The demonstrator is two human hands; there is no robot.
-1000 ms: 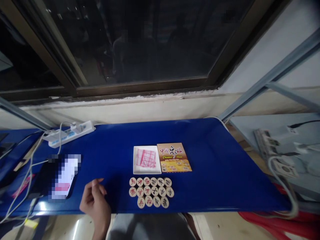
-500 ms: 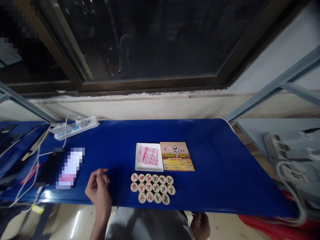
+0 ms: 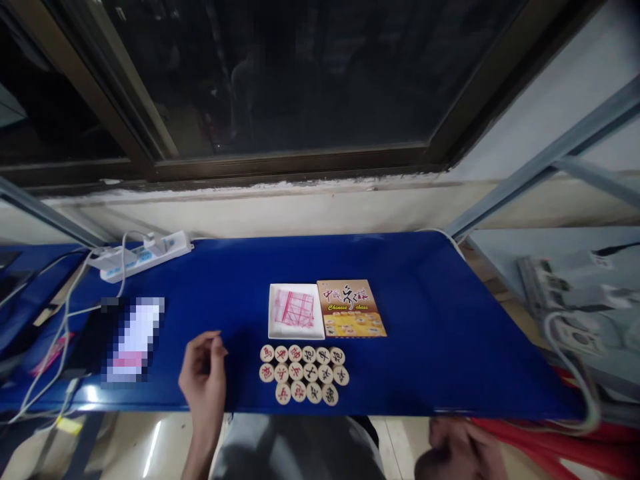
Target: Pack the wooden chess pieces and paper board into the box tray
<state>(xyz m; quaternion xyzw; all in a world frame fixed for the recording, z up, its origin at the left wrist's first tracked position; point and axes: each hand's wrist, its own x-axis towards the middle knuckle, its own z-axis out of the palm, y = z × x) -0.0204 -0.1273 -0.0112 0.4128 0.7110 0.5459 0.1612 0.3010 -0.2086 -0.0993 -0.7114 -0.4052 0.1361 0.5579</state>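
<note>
Several round wooden Chinese chess pieces (image 3: pixel 304 373) lie in three rows near the front edge of the blue table (image 3: pixel 430 333). Just behind them sit a white box tray (image 3: pixel 296 311) holding a folded red-lined sheet and, touching its right side, the printed box lid (image 3: pixel 351 308). My left hand (image 3: pixel 203 377) hovers over the table's front edge, left of the pieces, with its fingers curled in towards the thumb and nothing in them. My right hand (image 3: pixel 460 453) shows blurred below the table edge at the bottom right; its fingers are not clear.
A white power strip (image 3: pixel 145 255) with plugs and cables lies at the back left. A dark phone (image 3: pixel 127 340) rests at the front left. A grey shelf (image 3: pixel 560 307) with more power strips and a cable stands to the right. A window fills the wall behind.
My left hand has moved right towards the pieces and its fingers have curled in. My right hand has come into view at the bottom right.
</note>
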